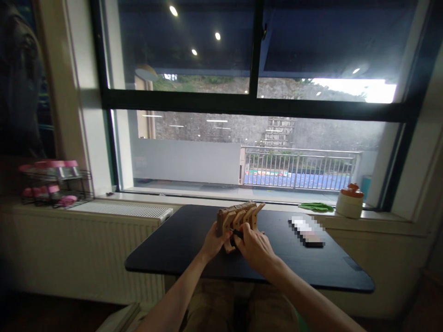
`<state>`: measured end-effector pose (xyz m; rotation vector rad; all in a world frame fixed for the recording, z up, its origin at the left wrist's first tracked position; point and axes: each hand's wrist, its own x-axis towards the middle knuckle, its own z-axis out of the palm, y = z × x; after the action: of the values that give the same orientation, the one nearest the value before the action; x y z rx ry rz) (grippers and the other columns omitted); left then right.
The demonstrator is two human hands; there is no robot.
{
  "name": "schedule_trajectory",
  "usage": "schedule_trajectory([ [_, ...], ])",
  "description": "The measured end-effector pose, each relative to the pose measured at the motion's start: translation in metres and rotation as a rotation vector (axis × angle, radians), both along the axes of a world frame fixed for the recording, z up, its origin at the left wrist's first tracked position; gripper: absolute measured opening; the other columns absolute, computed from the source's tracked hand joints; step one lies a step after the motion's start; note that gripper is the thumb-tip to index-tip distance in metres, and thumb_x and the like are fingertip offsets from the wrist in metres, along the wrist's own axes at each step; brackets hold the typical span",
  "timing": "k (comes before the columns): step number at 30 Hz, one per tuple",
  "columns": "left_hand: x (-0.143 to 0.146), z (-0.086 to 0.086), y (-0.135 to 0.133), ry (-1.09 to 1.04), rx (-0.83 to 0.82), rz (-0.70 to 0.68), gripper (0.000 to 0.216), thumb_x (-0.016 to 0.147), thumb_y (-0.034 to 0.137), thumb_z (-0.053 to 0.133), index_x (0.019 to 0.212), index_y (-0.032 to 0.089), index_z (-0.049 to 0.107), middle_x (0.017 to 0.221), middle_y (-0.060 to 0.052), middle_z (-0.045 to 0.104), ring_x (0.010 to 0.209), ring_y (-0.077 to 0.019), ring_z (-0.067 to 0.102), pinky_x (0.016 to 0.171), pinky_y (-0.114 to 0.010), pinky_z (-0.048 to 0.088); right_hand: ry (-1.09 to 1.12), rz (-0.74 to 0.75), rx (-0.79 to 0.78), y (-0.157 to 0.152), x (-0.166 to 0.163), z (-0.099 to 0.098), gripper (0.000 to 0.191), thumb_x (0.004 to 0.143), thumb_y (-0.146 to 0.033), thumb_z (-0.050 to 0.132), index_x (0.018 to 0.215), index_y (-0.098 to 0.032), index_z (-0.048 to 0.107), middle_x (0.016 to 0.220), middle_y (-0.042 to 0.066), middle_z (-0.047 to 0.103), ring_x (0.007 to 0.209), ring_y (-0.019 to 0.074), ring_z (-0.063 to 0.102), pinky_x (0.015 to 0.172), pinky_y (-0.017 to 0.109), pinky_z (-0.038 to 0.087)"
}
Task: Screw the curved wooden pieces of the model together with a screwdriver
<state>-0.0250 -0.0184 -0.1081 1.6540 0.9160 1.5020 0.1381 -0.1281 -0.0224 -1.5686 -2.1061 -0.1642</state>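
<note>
A wooden coat rack (pixel 238 214), with a bark-like board and several angled wooden hooks, is held above the near middle of the dark table (pixel 166 249). My left hand (pixel 212 243) is closed around its left end, thumb against the nearest hook. In my right hand (pixel 255 246) is a slim black-handled screwdriver (pixel 238 234), gripped between the fingers. Its tip points left at the lower part of that first hook. Whether the tip sits in a screw is too small to tell. Small dark holes show in the hooks.
A pixelated phone-like slab (pixel 308 240) lies on the table's right side. On the windowsill are a green cloth (pixel 315 207) and a cream jar with an orange lid (pixel 349 204). Left of the table stand a white radiator (pixel 114 249) and a wire rack (pixel 51 177) of pink-lidded jars.
</note>
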Motion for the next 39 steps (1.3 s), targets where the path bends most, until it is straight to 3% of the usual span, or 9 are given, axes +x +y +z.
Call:
schedule_trajectory([
  [7,-0.001,0.002,0.0,0.008,-0.015,0.013,0.05,0.063,0.039,0.067,0.105,0.017,0.052,0.097,-0.006,0.063,0.091,-0.0223,0.059,0.083,-0.038,0.045,-0.281,0.019,0.151,-0.005,0.001,0.008,0.015,0.088,-0.015,0.037,0.093,-0.019,0.05,0.093,0.007,0.057,0.081,0.0176,0.058,0.064,0.026,0.039],
  [12,-0.001,0.004,-0.001,-0.005,-0.027,0.027,0.051,0.061,0.041,0.068,0.103,0.016,0.054,0.095,-0.006,0.064,0.09,-0.0225,0.059,0.082,-0.037,0.046,-0.304,-0.009,0.185,0.0,-0.004,0.004,0.016,0.089,-0.018,0.035,0.089,-0.018,0.052,0.086,0.007,0.057,0.075,0.0195,0.058,0.061,0.029,0.041],
  [17,0.0,0.006,-0.002,0.0,-0.009,0.024,0.051,0.062,0.04,0.068,0.104,0.015,0.054,0.095,-0.006,0.064,0.088,-0.0217,0.059,0.082,-0.037,0.046,-0.183,-0.073,0.129,0.004,-0.011,0.003,0.023,0.091,-0.025,0.032,0.088,-0.016,0.054,0.084,0.008,0.06,0.073,0.0182,0.06,0.061,0.028,0.041],
  [23,0.0,0.008,-0.005,0.008,-0.036,0.029,0.051,0.061,0.042,0.068,0.103,0.017,0.054,0.095,-0.006,0.065,0.091,-0.0228,0.059,0.08,-0.036,0.047,-0.052,-0.166,-0.046,0.008,-0.004,0.005,0.036,0.092,-0.038,0.027,0.089,-0.016,0.056,0.08,0.01,0.066,0.076,0.0204,0.063,0.065,0.029,0.041],
  [27,0.0,0.006,-0.004,-0.001,-0.027,0.035,0.051,0.061,0.042,0.067,0.104,0.018,0.054,0.096,-0.005,0.065,0.089,-0.0219,0.06,0.081,-0.036,0.047,-0.025,-0.148,-0.098,0.009,0.002,0.002,0.043,0.092,-0.04,0.021,0.085,-0.017,0.057,0.084,0.011,0.067,0.08,0.0219,0.062,0.067,0.03,0.039],
  [33,-0.001,0.003,-0.002,-0.006,-0.026,0.002,0.051,0.062,0.041,0.067,0.105,0.018,0.053,0.096,-0.005,0.065,0.089,-0.0216,0.061,0.08,-0.035,0.047,-0.004,-0.081,-0.044,0.005,0.002,0.003,0.026,0.086,-0.035,0.04,0.103,-0.017,0.047,0.084,0.007,0.066,0.08,0.0213,0.061,0.066,0.028,0.037],
  [39,0.0,0.001,-0.001,-0.016,-0.033,0.022,0.051,0.061,0.042,0.068,0.103,0.017,0.054,0.092,-0.005,0.065,0.085,-0.0207,0.061,0.078,-0.035,0.047,-0.155,-0.035,0.077,-0.004,-0.005,0.013,0.014,0.088,-0.022,0.036,0.091,-0.018,0.049,0.09,0.007,0.06,0.082,0.0197,0.06,0.063,0.027,0.039],
])
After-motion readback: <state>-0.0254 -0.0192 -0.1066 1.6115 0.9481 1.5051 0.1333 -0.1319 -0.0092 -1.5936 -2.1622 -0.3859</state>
